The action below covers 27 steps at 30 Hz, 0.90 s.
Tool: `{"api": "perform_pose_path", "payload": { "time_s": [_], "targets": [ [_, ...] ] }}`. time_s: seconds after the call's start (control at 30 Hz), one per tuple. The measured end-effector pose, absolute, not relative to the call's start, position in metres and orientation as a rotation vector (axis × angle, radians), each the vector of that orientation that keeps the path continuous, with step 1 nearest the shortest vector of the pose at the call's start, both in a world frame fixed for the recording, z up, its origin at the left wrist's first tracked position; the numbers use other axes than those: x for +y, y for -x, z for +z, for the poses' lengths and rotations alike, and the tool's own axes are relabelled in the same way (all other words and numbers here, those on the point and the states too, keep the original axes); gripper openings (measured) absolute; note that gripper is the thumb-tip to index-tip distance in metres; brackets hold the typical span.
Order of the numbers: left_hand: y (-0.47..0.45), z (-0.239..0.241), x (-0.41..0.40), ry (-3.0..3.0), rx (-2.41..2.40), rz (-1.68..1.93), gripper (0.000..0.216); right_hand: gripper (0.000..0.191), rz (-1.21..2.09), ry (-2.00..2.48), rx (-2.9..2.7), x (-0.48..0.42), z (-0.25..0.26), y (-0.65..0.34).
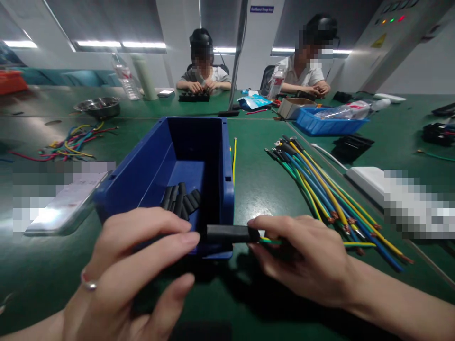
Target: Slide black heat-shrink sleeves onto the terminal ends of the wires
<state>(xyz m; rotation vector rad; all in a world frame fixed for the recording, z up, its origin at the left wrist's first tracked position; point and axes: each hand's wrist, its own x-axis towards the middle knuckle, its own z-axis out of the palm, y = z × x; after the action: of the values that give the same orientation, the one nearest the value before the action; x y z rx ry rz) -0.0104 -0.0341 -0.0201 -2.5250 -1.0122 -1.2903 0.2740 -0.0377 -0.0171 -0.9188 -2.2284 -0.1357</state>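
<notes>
My left hand (135,265) pinches one end of a short black tube (227,233), held level in front of a blue bin (149,170). My right hand (302,258) pinches the tube's other end together with a yellow-green wire (355,244) that runs off to the right. Several more black tubes (179,201) lie in the bin's bottom. A silver ring sits on a finger of the left hand.
A bundle of coloured wires with terminals (320,184) lies right of the bin. More loose wires (71,144) lie far left, with a metal bowl (97,106) behind. A white box (369,180) and a blue tray (329,124) are at right. Two people sit across the green table.
</notes>
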Motion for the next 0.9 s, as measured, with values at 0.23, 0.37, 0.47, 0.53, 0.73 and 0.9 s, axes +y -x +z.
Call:
{"api": "perform_pose_path", "payload": {
  "time_s": [0.23,0.37,0.47,0.53,0.73,0.9],
  "targets": [
    [-0.005,-0.012,-0.019,2.696,-0.926,-1.103,0.016,0.012,-0.12,0.943,-2.21,-0.044,-0.02,-0.27],
    [-0.008,-0.008,-0.02,2.821,-0.891,-1.108,0.018,0.015,-0.09,0.927,-2.215,-0.046,-0.019,-0.269],
    [-0.009,-0.006,-0.021,2.855,-0.887,-1.134,0.018,0.019,-0.066,0.906,-2.216,-0.046,-0.018,-0.268],
    [-0.01,-0.007,-0.021,2.877,-0.868,-1.132,0.02,0.02,-0.069,0.869,-2.25,-0.047,-0.016,-0.267],
    [-0.01,-0.009,-0.021,2.951,-0.748,-1.099,0.023,0.019,-0.157,0.957,-2.35,-0.05,-0.012,-0.263],
    [-0.014,-0.01,-0.027,2.922,-0.832,-1.201,0.024,0.032,-0.152,0.884,-2.391,-0.048,-0.01,-0.262]
  ]
}}
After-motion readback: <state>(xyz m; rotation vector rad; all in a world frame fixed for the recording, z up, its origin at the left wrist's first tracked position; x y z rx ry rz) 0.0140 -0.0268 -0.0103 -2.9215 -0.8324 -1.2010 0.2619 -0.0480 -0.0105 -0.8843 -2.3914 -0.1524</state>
